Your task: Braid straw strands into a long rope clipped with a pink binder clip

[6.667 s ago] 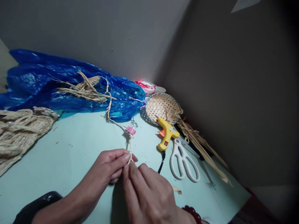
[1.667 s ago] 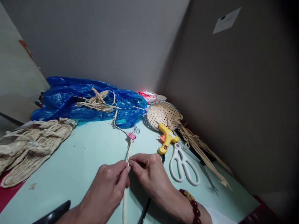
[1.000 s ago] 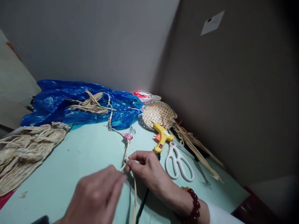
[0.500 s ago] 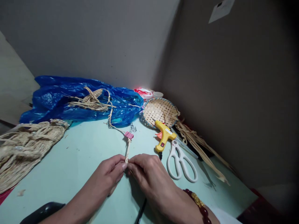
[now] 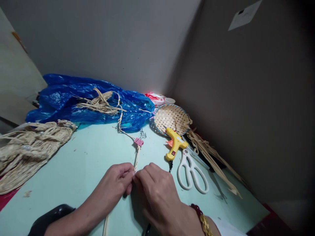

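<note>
My left hand [image 5: 115,182] and my right hand [image 5: 155,191] meet fingertip to fingertip low in the middle of the pale green table [image 5: 81,160]. Both pinch the near end of a thin braided straw cord [image 5: 136,160]. The cord runs away from me to a pink binder clip [image 5: 138,141], then on to loose straw [image 5: 100,103] lying on a blue plastic bag [image 5: 73,98]. A loose strand [image 5: 106,226] trails toward me under my left wrist. My right wrist wears a bead bracelet [image 5: 203,219].
A yellow glue gun [image 5: 174,144] and white scissors [image 5: 190,170] lie just right of my hands. Behind them sits a small woven basket [image 5: 169,118], with straw strips [image 5: 211,154] along the wall. A heap of straw rope [image 5: 27,147] lies at the left.
My left hand lifted away about a second ago, then came back to the cord. Both hands now pinch it together again, slightly nearer to me. The camera shifted a little.
</note>
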`<state>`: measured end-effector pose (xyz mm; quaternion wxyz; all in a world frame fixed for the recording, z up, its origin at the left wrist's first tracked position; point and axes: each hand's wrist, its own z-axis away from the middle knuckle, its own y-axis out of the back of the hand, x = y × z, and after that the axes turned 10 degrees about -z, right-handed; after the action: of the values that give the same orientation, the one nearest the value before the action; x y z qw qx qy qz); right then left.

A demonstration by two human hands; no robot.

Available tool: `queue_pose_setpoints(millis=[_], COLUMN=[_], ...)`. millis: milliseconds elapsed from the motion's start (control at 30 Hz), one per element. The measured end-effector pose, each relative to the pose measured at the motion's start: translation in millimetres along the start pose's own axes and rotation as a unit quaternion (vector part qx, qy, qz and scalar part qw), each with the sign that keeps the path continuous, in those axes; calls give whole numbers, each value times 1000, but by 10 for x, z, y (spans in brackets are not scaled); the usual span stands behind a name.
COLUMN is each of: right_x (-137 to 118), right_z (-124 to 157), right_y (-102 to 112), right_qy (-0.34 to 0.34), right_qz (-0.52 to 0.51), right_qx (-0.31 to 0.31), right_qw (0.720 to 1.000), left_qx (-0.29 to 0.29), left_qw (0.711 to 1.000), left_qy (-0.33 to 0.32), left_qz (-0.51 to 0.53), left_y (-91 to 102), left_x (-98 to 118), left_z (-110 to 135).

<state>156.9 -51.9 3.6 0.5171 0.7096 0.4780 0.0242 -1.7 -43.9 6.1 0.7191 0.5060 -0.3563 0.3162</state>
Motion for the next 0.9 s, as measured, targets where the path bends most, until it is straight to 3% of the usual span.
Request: queue_pose_setpoints(millis=[167, 233, 300, 367, 433, 467, 533, 667, 767, 900], right_x=[-29, -38, -52, -67, -72, -67, -40, 63, 123, 92], right_z=[54, 51, 31, -5, -54, -81, -133, -198, -213, -201], right_y=[-92, -67, 6, 115, 224, 264, 301, 231, 156, 118], right_qy=[165, 214, 216, 151, 13, -61, -158, -188, -197, -224], right_qz=[133, 158, 130, 46, -67, -114, -192, -319, -356, -304], right_qx=[23, 14, -8, -27, -14, 1, -27, -124, -111, -78], right_qw=[977, 964, 968, 987, 998, 992, 968, 921, 907, 923], left_qx=[-88, -96, -79, -58, -51, -52, -59, -73, -49, 3], left_qw=[974, 972, 978, 983, 983, 982, 980, 988, 997, 985], left_qy=[54, 40, 29, 31, 35, 37, 37, 8, -62, -89], left_qz=[200, 211, 190, 174, 173, 176, 186, 137, 26, -151], left_y=[-10, 5, 25, 44, 56, 58, 63, 90, 111, 82], left_x=[-123, -151, -142, -108, -65, -46, -12, 26, 34, 24], left_z=[-14, -10, 7, 31, 49, 53, 48, 34, 74, 167])
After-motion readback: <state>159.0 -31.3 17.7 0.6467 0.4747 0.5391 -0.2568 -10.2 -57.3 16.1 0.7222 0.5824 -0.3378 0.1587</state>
